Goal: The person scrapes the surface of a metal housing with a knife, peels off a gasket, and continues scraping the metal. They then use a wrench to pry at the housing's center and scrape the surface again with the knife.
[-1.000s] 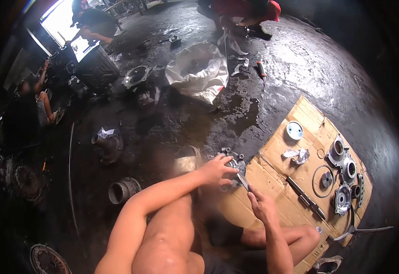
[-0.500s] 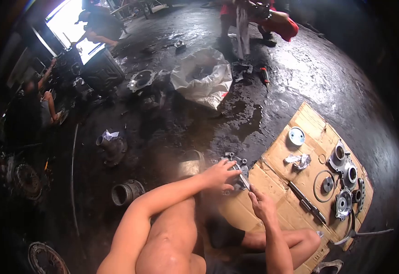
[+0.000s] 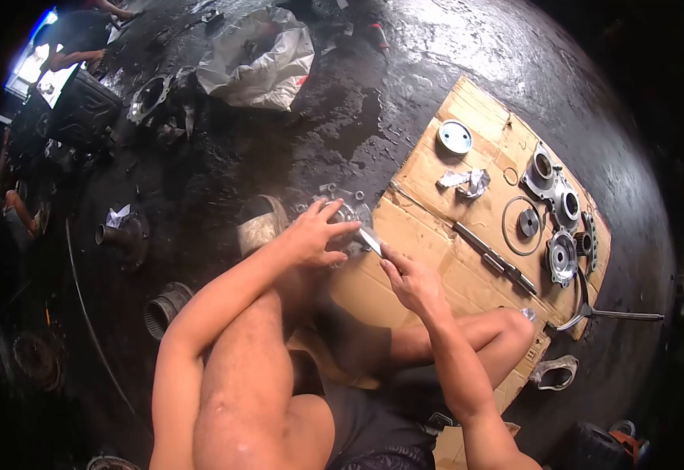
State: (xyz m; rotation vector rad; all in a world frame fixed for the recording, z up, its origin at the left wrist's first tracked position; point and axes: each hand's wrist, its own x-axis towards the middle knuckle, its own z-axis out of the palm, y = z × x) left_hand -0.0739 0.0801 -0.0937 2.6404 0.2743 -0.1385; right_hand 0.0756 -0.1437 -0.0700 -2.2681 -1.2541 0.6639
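Observation:
My left hand [image 3: 316,236] lies with spread fingers over a grey cast metal part [image 3: 351,205] that has round bolt bosses along its edge. The hand hides much of the part. My right hand [image 3: 412,280] is closed around a flat metal blade [image 3: 371,242], its far end against the part near my left fingertips. The part sits beside the left edge of the flattened cardboard [image 3: 428,196]. Close to my left wrist stands a worn, pale, rounded piece [image 3: 260,229].
On the cardboard lie a metal shaft [image 3: 495,258], a round silver cover [image 3: 456,137], crumpled paper [image 3: 466,182] and several housings [image 3: 563,258]. A white sack [image 3: 256,66] stands ahead on the wet dark floor. A ribbed ring [image 3: 167,309] lies left. Another person [image 3: 72,39] is at the upper left.
My view has tilted down and turned right, so the floor things sit higher and further left. Both hands stay at the metal part, with the blade still in my right hand.

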